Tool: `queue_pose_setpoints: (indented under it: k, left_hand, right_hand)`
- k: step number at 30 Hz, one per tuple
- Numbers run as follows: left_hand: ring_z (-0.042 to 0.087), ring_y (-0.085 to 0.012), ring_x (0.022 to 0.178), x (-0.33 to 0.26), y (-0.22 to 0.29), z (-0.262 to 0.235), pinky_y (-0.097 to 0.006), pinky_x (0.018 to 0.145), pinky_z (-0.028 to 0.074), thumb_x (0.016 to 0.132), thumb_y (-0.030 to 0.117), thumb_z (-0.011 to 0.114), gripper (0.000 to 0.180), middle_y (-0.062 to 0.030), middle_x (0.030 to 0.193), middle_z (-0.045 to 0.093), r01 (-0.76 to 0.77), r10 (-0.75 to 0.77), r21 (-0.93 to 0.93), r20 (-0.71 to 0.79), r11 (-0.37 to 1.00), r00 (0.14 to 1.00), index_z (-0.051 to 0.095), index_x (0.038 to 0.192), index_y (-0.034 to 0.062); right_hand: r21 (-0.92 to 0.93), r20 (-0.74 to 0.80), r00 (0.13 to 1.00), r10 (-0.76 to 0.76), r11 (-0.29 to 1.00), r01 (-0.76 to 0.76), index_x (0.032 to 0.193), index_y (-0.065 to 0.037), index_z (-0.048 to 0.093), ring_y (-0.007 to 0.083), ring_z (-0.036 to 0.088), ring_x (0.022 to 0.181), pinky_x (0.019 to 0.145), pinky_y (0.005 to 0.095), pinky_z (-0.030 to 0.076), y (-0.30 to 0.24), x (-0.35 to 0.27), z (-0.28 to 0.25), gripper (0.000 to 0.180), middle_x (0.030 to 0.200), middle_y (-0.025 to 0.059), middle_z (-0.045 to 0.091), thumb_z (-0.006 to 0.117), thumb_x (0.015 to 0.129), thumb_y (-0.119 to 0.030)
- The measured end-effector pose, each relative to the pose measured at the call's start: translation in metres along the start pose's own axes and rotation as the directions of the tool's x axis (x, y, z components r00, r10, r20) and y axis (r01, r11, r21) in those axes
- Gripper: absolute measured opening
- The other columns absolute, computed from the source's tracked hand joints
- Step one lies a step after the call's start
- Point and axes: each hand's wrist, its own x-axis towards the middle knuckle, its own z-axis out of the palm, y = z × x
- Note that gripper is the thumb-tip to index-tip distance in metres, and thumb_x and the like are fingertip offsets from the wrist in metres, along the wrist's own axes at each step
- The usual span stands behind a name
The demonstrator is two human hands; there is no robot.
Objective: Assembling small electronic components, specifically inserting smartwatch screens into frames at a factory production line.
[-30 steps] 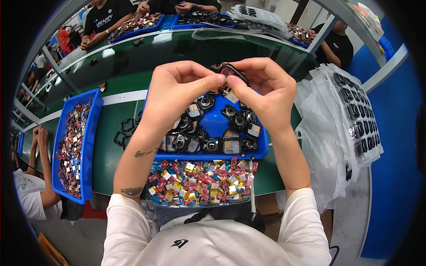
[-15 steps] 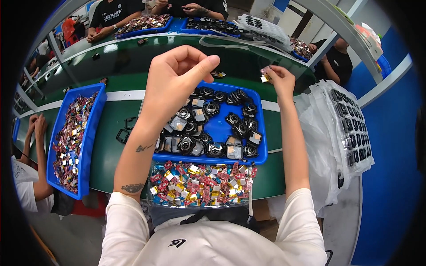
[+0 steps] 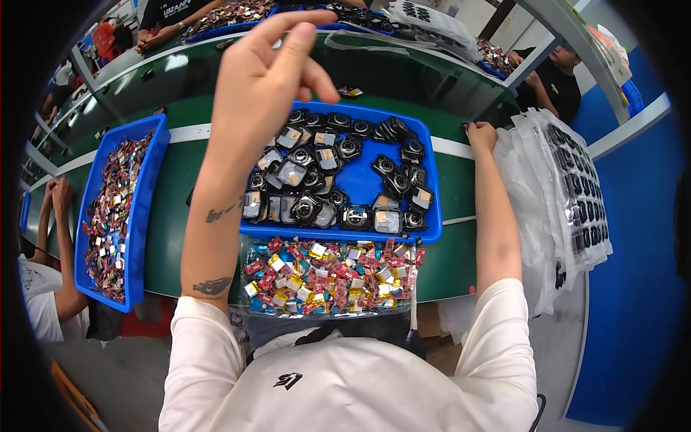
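Observation:
My left hand (image 3: 270,68) is raised over the far side of the green table (image 3: 180,216), fingers apart and holding nothing that shows. Out to the right, my right hand (image 3: 482,137) is low at the table, beside the stacked plastic trays. Its fingers are curled together, with a dark bit at the tips that is too small to name. Between my arms sits a blue tray (image 3: 435,209) of black watch casings (image 3: 306,209), some with clear or grey squares on them. Closer to me, a clear tray holds a pile of small red, white, yellow and blue electronic parts (image 3: 331,277).
At the left stands another blue tray (image 3: 137,252) of small parts. Clear plastic trays of black pieces (image 3: 576,187) are stacked at the right with white sheeting. One small part (image 3: 350,91) lies on the far green strip. Metal posts frame the table; other people sit around it.
My left hand has moved away and leftward, its fingers spreading. My right hand has come down and to the right; the small pink, white and yellow part in its fingers no longer shows.

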Motion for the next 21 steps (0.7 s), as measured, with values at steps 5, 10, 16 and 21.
queue_pose_setpoints:
  k: [5,10,16,21]
  left_hand:
    - [0.048,-0.003,0.054,0.005,0.013,-0.011,-0.018,0.052,0.033,0.093,0.014,0.045,0.033,0.001,0.058,0.054,-0.031,0.034,0.026,-0.11,0.999,0.993,0.054,0.123,0.001]
    - [0.045,-0.0021,0.053,0.004,0.013,-0.02,-0.016,0.052,0.035,0.09,0.013,0.054,0.029,-0.0029,0.06,0.059,-0.04,0.04,0.002,-0.146,0.999,0.989,0.057,0.116,0.0009]
    - [0.048,-0.004,0.052,0.003,0.023,-0.016,-0.017,0.051,0.035,0.09,0.013,0.055,0.028,-0.0032,0.059,0.059,-0.018,0.012,-0.042,-0.152,0.999,0.988,0.056,0.114,-0.002]
    - [0.048,-0.004,0.053,-0.001,0.03,-0.027,-0.017,0.052,0.035,0.09,0.013,0.056,0.028,-0.003,0.059,0.058,-0.022,0.014,-0.044,-0.181,0.999,0.983,0.057,0.113,-0.0021]
  right_hand:
    - [0.413,0.049,0.867,-0.495,0.801,0.434,0.086,-0.003,0.07,0.0257,0.067,0.075,0.07,0.0338,0.052,-0.09,-0.031,-0.036,0.027,0.082,0.0141,0.069,0.067,0.072,-0.026]
    - [0.512,0.308,0.559,-0.77,0.629,0.585,0.108,-0.002,0.062,0.0271,0.063,0.096,0.083,0.0353,0.05,-0.202,-0.078,-0.014,0.047,0.105,0.0167,0.064,0.074,0.069,-0.025]
    - [0.295,0.584,0.475,-0.658,0.717,0.632,0.122,-0.009,0.053,0.0311,0.057,0.107,0.091,0.0388,0.047,-0.249,-0.088,0.016,0.066,0.116,0.0162,0.06,0.077,0.064,-0.03]
    - [0.378,0.57,0.4,-0.717,0.662,0.648,0.121,-0.01,0.054,0.0285,0.06,0.103,0.087,0.038,0.048,-0.253,-0.089,0.009,0.066,0.108,0.0114,0.064,0.078,0.061,-0.025]
